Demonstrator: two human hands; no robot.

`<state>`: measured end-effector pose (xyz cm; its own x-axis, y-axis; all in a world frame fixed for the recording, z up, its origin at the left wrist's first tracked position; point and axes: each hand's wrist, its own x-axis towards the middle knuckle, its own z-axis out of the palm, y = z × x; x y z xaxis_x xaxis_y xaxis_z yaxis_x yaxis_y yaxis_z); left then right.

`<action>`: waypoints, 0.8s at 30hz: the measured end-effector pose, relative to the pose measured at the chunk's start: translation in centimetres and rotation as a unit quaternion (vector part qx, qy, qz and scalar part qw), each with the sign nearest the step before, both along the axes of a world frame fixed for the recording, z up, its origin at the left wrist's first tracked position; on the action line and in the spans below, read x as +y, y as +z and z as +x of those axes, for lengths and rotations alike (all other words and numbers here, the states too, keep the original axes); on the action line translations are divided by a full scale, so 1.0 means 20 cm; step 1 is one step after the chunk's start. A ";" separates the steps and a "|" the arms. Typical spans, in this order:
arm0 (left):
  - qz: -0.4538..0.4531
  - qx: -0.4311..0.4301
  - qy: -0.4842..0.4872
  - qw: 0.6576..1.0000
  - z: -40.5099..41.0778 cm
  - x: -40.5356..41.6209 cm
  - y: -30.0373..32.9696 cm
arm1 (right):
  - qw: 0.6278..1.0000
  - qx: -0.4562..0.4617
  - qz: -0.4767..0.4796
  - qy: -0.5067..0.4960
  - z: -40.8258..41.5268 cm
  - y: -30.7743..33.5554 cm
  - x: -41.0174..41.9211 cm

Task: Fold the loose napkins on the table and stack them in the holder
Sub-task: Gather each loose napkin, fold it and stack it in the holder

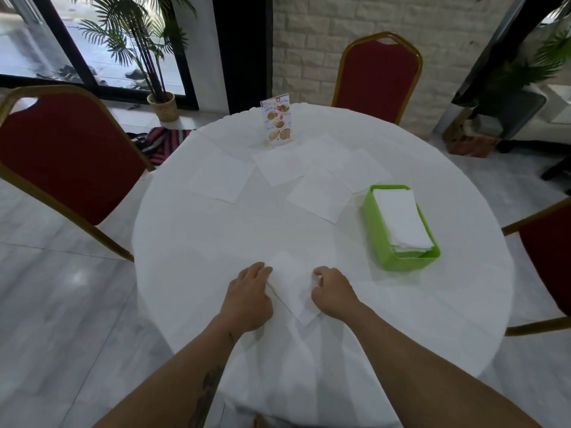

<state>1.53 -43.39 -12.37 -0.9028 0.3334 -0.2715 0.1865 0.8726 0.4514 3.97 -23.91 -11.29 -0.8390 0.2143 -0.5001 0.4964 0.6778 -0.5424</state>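
Restaurant dining room, clothed round table (216, 242), menu stand (277, 120), banquet chairs (378, 75)

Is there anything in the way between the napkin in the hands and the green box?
Nothing visible. Only bare tablecloth lies between the napkin under both hands and the green holder, whose top is open.

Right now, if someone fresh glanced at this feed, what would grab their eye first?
Probably the bright green holder at the table's right, folded napkins stacked inside. Next, the left hand and right hand pressing a napkin at the near edge, then the red chairs around the table.
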 end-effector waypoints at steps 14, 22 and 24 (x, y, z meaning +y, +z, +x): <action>-0.060 -0.007 -0.065 0.996 0.02 -0.03 -0.04 | 0.999 0.023 0.025 -0.021 -0.03 -0.01 -0.16; -0.063 0.005 -0.061 0.996 0.04 -0.03 -0.07 | 0.998 0.015 0.066 0.005 -0.02 -0.04 -0.19; -0.064 0.006 -0.061 0.996 0.04 -0.02 -0.06 | 0.996 0.012 0.086 0.004 -0.01 -0.05 -0.21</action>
<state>2.27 -43.89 -13.63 -0.8609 0.4047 -0.3084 0.3000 0.8933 0.3348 3.68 -28.14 -12.23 -0.8523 0.2888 -0.4361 0.4792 0.7651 -0.4300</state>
